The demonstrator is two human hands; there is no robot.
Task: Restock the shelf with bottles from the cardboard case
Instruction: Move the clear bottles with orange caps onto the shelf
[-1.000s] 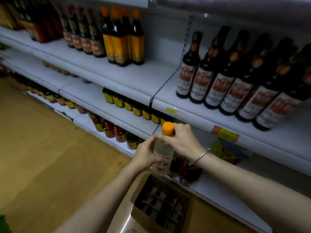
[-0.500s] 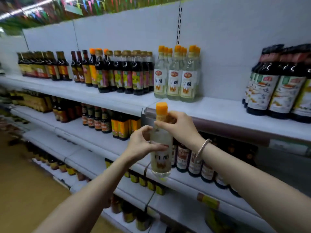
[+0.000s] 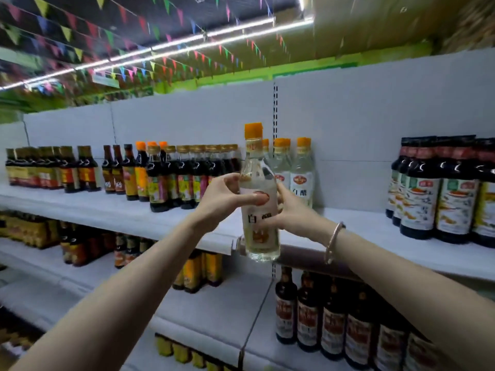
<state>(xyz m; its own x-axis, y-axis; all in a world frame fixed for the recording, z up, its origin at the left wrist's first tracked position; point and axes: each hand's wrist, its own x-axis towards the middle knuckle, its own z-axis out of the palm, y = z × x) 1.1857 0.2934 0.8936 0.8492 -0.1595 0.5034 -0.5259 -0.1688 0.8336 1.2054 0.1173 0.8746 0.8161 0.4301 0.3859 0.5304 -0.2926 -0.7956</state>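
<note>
clear bottle held up at the top shelf

both hands grasp one clear bottle (image 3: 259, 210) with an orange cap, upright, in front of the front edge of the top shelf (image 3: 375, 231). the left hand (image 3: 222, 202) wraps its upper body, thumb across the label; the right hand (image 3: 292, 212), with a bracelet (image 3: 333, 242) at the wrist, curls round the far side. pale liquid fills it. just behind stand matching clear bottles (image 3: 294, 170); dark sauce bottles (image 3: 174, 175) line the shelf to the left, more dark bottles (image 3: 439, 188) toward its right end.
</note>
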